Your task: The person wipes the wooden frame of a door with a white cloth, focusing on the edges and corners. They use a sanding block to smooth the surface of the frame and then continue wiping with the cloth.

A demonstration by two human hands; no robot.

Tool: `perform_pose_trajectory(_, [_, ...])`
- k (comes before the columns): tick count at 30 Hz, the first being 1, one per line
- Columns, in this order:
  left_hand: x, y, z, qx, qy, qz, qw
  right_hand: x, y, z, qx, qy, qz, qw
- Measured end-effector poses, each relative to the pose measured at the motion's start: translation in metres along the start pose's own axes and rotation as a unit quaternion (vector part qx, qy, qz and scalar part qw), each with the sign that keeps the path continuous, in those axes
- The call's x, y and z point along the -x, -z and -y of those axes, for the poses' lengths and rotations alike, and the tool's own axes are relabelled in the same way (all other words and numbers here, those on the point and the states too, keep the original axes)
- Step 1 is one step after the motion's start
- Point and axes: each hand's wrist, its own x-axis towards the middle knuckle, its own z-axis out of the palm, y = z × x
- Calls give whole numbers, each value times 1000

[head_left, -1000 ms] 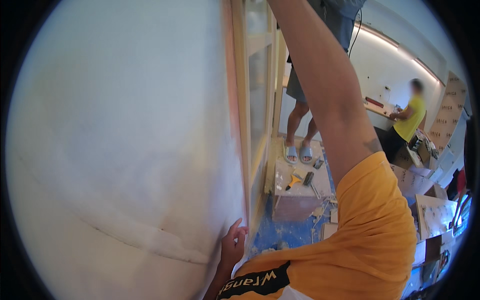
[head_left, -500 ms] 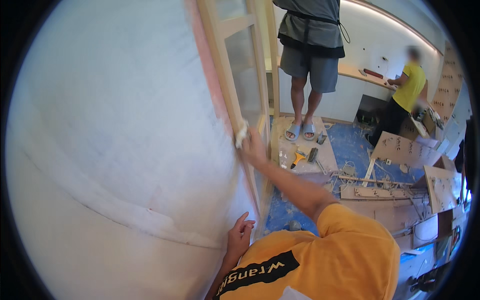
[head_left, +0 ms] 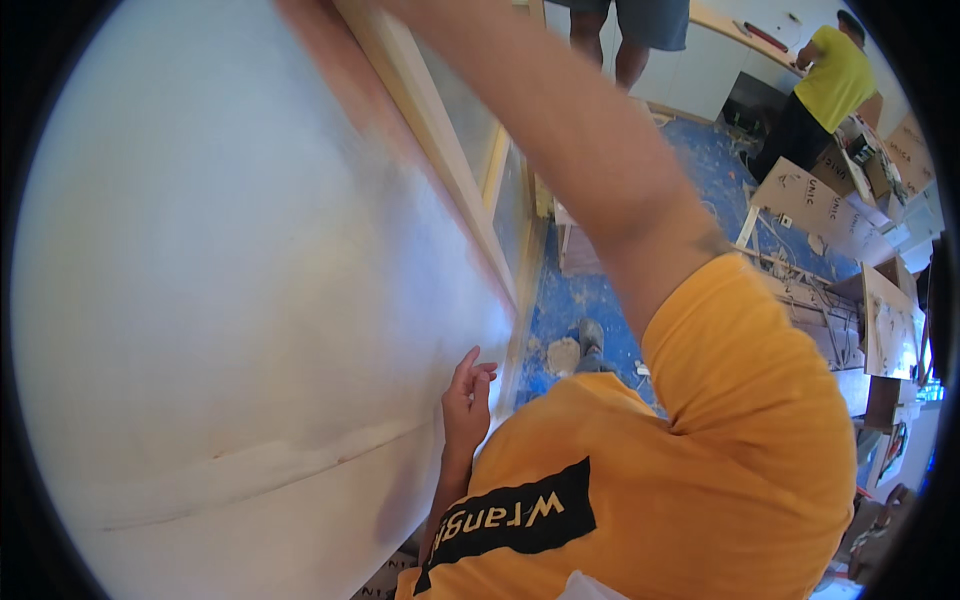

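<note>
My left hand (head_left: pixel 466 395) is beside the large white wall surface (head_left: pixel 230 260), low down; its fingers are loosely bent and apart, with nothing in them. My right arm (head_left: pixel 580 130) stretches up across the wooden frame, and its hand lies beyond the top edge, so I cannot see what it holds. The pale wooden frame (head_left: pixel 440 130) with glazed-looking panels stands along the wall's right edge. A pinkish strip (head_left: pixel 345 75) runs down the wall beside this frame.
Blue floor covering (head_left: pixel 590 290) with debris lies below me. A person in grey shorts (head_left: pixel 655 22) stands ahead, partly hidden by my arm. A co-worker in a yellow shirt (head_left: pixel 838 75) is at the far counter. Wooden boards (head_left: pixel 815 215) and scraps are piled to the right.
My right hand, earlier on the frame's edge with a whitish wad in it, has moved up out of view. My head view has shifted; the left hand still hangs by the wall.
</note>
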Motion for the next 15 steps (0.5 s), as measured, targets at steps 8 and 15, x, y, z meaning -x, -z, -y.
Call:
perform_pose_trajectory(8, [-11,6,-11,-113,20,2,993,467,75,-139,11,-315,290,904])
perform_pose_trajectory(15, [-89,-9,-117,-524,-255,-68,810,652,208,-173,145,-559,521,629])
